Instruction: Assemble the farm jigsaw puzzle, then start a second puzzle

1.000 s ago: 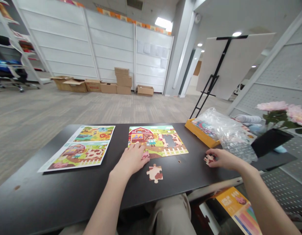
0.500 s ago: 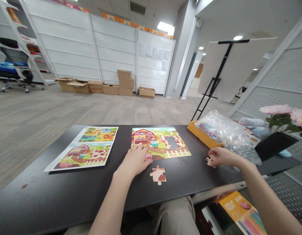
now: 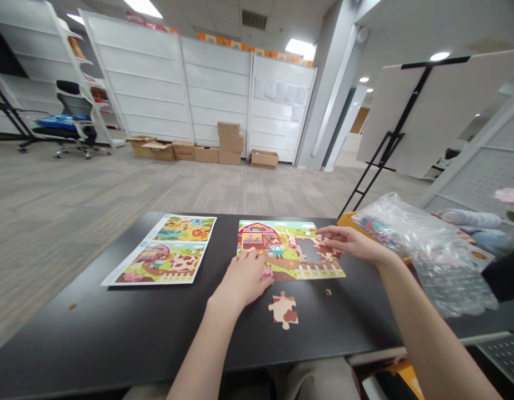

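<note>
Your puzzle (image 3: 288, 268) lay face up at twelve o'clock on the black table (image 3: 156, 333). Judgement: nearly complete. The barn (image 3: 257, 235) and the outer edges looked joined, as far as your hands let them be seen. What remained was the opening in the cow (image 3: 293, 243), at three o'clock of the picture, where the surface beneath showed through. You had one loose piece (image 3: 284, 312), cream with brown patches, lying apart from the puzzle at its six o'clock; its pattern suggested it belonged in that opening (number of pieces lacking not certain from this angle). Your left hand (image 3: 249, 276) rested palm down over the corner at seven o'clock, fingers slightly spread, gripping nothing visible. Your right hand (image 3: 353, 243) was at three o'clock, fingers bent over the cow's hind part; whether they pinched a separate piece could not be told. At ten o'clock you had the printed sheet (image 3: 165, 253), its lower panel showing the cow whole. The yellow box (image 3: 346, 219) and clear plastic bag (image 3: 423, 244) sat at two o'clock.
</note>
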The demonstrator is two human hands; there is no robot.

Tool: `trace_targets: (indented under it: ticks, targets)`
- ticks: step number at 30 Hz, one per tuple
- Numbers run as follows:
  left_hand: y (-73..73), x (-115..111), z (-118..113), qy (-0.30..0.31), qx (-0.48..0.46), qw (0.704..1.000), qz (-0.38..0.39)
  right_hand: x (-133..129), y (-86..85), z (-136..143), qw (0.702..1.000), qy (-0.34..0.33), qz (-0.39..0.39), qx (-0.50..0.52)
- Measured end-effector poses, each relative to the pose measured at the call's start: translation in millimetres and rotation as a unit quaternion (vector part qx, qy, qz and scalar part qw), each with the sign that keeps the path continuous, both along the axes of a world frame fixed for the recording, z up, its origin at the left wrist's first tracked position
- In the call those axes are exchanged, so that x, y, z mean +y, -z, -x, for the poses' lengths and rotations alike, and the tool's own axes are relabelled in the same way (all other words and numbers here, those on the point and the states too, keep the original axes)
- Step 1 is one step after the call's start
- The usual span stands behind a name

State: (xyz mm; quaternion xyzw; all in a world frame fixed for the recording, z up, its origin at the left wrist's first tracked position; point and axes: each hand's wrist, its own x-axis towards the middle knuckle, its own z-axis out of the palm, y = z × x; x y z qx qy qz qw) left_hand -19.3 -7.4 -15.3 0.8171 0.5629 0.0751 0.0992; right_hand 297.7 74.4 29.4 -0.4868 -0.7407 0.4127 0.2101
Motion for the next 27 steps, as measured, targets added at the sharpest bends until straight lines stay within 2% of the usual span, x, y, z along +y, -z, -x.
trace_targets:
  ticks: [6, 12, 17, 23, 27]
  targets:
    - [-2.7, 0, 0, 0.000, -0.005, 1.000, 0.005, 29, 30.6, 25, 0.999, -0.024, 0.015, 0.044]
    - [-1.2, 1, 0, -0.008, -0.009, 1.000, 0.005, 34, 48.7, 14, 0.993, 0.001, 0.044, 0.113]
    - [2.0, 3, 0, -0.007, -0.008, 1.000, 0.003, 33, 53.2, 8, 0.992, -0.011, 0.047, 0.117]
    - [5.3, 3, -1, -0.009, -0.001, 1.000, -0.015, 31, 52.2, 14, 0.989, 0.037, 0.033, 0.140]
    - [4.4, 2, -1, -0.010, 0.008, 1.000, -0.007, 34, 57.5, 15, 0.989, 0.053, 0.001, 0.137]
